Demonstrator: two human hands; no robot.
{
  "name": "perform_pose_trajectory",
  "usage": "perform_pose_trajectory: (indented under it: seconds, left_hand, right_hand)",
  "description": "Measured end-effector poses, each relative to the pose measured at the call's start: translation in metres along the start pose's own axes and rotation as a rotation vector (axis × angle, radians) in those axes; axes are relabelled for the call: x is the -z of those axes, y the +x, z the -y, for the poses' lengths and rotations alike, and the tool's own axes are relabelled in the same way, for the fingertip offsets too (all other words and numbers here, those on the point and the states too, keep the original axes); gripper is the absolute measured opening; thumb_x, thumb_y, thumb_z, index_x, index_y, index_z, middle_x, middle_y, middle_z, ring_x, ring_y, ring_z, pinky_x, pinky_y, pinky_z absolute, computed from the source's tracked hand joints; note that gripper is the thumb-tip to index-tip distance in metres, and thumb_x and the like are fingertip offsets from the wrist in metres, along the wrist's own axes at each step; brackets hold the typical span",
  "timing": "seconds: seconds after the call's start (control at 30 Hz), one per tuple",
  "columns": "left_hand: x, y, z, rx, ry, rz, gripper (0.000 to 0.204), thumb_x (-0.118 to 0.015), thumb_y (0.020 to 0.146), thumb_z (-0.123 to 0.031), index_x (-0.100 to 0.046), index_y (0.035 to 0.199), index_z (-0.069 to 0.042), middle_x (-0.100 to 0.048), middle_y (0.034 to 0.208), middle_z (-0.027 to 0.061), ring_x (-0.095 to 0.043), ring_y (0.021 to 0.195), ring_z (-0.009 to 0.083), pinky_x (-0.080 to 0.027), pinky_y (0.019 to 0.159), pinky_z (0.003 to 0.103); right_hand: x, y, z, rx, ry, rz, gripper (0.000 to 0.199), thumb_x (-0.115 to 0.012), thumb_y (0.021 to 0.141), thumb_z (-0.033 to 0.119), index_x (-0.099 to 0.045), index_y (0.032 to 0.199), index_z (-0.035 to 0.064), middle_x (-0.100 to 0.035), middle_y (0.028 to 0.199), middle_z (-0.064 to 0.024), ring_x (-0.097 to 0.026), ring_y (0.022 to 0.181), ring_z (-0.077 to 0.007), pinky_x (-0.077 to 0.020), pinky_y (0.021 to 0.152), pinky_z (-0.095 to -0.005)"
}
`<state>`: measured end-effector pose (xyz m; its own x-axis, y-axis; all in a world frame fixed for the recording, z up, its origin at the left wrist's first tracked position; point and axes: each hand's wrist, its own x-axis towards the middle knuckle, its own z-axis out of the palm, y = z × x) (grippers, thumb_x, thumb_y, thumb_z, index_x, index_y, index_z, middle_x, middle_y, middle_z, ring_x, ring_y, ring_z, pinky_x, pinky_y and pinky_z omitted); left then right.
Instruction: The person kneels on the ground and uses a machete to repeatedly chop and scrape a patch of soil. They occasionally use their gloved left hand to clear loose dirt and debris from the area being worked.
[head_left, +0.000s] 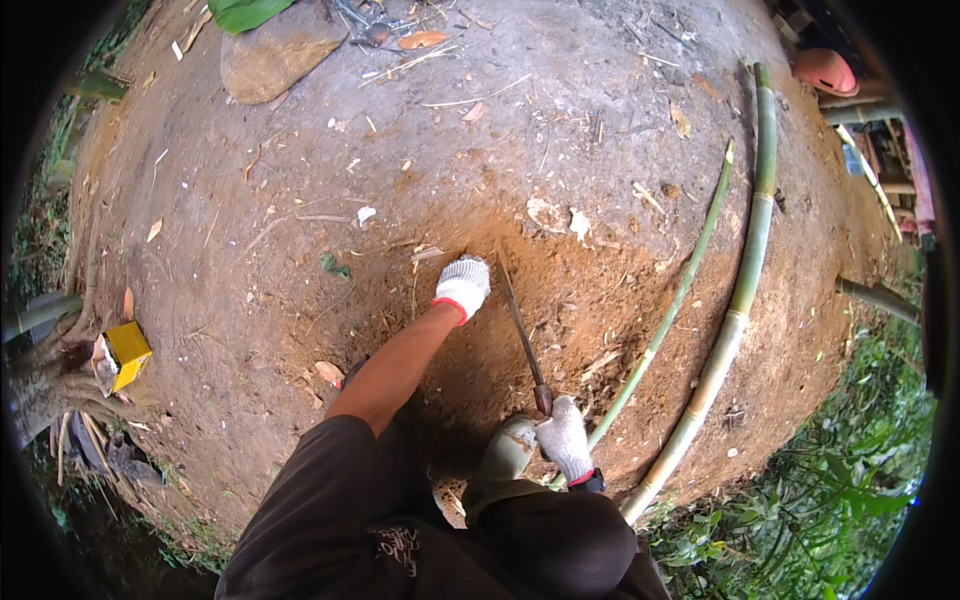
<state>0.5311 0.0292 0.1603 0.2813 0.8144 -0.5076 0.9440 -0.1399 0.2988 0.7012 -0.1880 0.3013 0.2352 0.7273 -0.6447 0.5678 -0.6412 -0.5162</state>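
Note:
My right hand, in a white knit glove with a red cuff, is closed round the brown wooden handle of a machete. The long, narrow, dark blade slants away from me, its tip close to the reddish soil. Just left of that tip my left hand, gloved the same way, is down at the ground. Its fingers curl under, so whatever they may hold is hidden. A boot shows beside the right hand. To the right, a thin green bamboo strip lies on the dirt, its near end passing behind the right hand.
A thick bamboo pole curves along the right. At the far left rests a large stone; a yellow box sits by tree roots on the left. A reddish shoe-like object is at the far right, green plants at the near right.

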Motion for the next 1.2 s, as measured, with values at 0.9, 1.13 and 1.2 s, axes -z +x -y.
perform_pose_trajectory:
  seconds: [0.9, 1.13, 1.2]
  left_hand:
    - [0.017, -0.291, 0.155, 0.372, -0.582, -0.550, 0.018, -0.066, 0.073, -0.010, -0.064, 0.090, -0.009, -0.059, 0.094, 0.0161, -0.055, 0.097, 0.0347, -0.045, 0.086, 0.044]
    - [-0.016, -0.282, 0.168, 0.336, -0.600, -0.601, 0.016, -0.060, 0.072, -0.011, -0.063, 0.088, -0.009, -0.059, 0.093, 0.0173, -0.055, 0.094, 0.0358, -0.045, 0.084, 0.046]
    - [-0.009, -0.271, 0.155, 0.361, -0.627, -0.457, 0.017, -0.059, 0.074, -0.013, -0.064, 0.090, -0.009, -0.060, 0.092, 0.0173, -0.056, 0.093, 0.0360, -0.046, 0.083, 0.046]
  right_hand:
    - [0.050, -0.204, 0.273, 0.784, 0.138, -0.821, 0.027, -0.061, 0.082, 0.021, -0.056, 0.099, -0.0004, -0.060, 0.077, -0.0129, -0.060, 0.071, -0.0260, -0.0487, 0.069, -0.0365]
    - [-0.073, -0.155, 0.168, 0.177, 0.021, -0.586, 0.039, -0.062, 0.080, 0.030, -0.058, 0.106, 0.0012, -0.063, 0.102, -0.0235, -0.061, 0.092, -0.0411, -0.0475, 0.087, -0.0465]
    - [-0.114, -0.092, 0.092, -0.323, -0.301, -0.026, 0.036, -0.060, 0.080, 0.029, -0.061, 0.096, -0.0029, -0.066, 0.088, -0.0271, -0.064, 0.090, -0.0433, -0.0502, 0.084, -0.0462]
